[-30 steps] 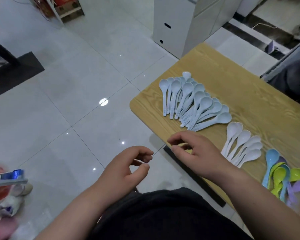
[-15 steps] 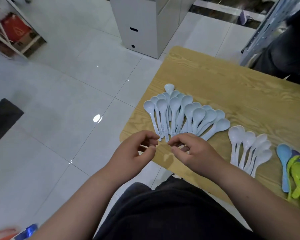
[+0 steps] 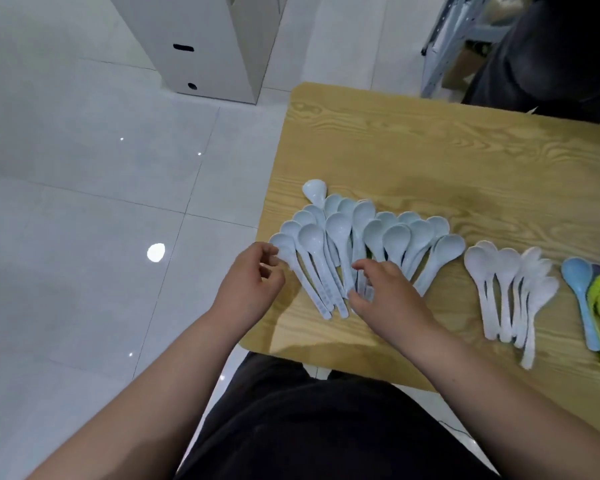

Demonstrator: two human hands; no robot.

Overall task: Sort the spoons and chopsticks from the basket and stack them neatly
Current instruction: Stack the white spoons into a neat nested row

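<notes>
The left hand (image 3: pixel 250 289) hung with its fingers loosely curled and nothing in them, the fingertips just beside the outermost spoon on the left of the fan. The right hand (image 3: pixel 392 296) lay over the handles, thumb on the near side and fingers arched across the far side. Whether it actually pinched them could not be told, since the hand hid the contact.

Largest in view was the pale tiled floor (image 3: pixel 84 202), with a white cabinet (image 3: pixel 205 46) standing on it beyond the wooden table (image 3: pixel 430 150). The person sat at the table's near left corner.

On the table lay three sorted groups. The biggest was the pale blue spoons (image 3: pixel 395 237), spread in a fan with bowls away from the person and handles converging toward them. To its right, apart from it, lay a smaller cluster of white spoons (image 3: pixel 506 282) facing the same way. Further right, at the frame edge, lay a few coloured spoons (image 3: pixel 582 292) in blue, green and purple. No basket or chopsticks showed.

The coming move probably turned on the fan's long axis. The handles ran toward the person and their ends met between the two hands, under and just left of the right hand. The right hand was therefore nearer, and the left looked placed to press the left flank inward and square the stack.
</notes>
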